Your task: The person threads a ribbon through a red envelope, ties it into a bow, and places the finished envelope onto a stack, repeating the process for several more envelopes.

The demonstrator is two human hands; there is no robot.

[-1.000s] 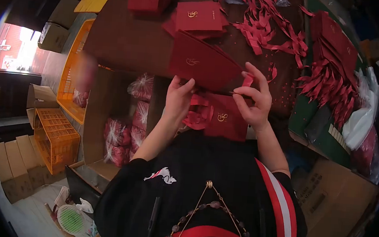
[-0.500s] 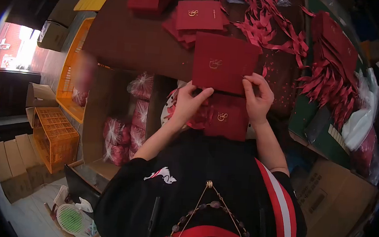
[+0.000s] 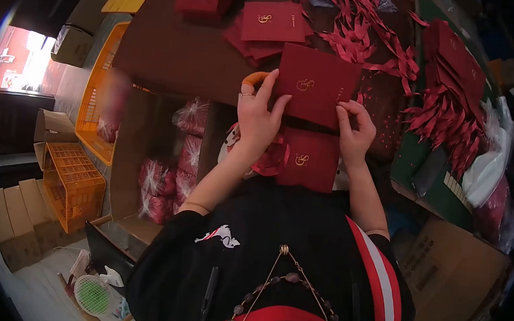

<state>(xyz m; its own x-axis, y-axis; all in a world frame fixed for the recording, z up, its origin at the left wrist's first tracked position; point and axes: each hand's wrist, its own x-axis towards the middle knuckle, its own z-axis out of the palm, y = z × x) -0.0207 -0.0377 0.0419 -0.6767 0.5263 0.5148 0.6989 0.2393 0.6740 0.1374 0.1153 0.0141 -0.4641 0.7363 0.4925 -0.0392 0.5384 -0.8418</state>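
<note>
At the near edge of the table (image 3: 174, 63), both hands work one red card (image 3: 316, 85). Since a second ago the card has gone from a raised, folded-looking tilt to lying flat and face-up, gold emblem showing. Left hand (image 3: 255, 117) has slid up along the card's left edge, fingers spread flat, palm open, pressing rather than gripping. Right hand (image 3: 354, 127) is curled closed at the card's lower right corner, thumb and fingers pinching that corner. Judgement: the card is being pressed down or squared.

Card's long axis runs roughly left to right across the table, slightly tilted, right end a little farther away. Emblem reads upright toward the person.

Just below it, at the table edge, lies another red card with ribbon (image 3: 303, 159). Loose red ribbons (image 3: 369, 36) heap near the far edge; a card stack (image 3: 274, 23) sits beyond.
</note>
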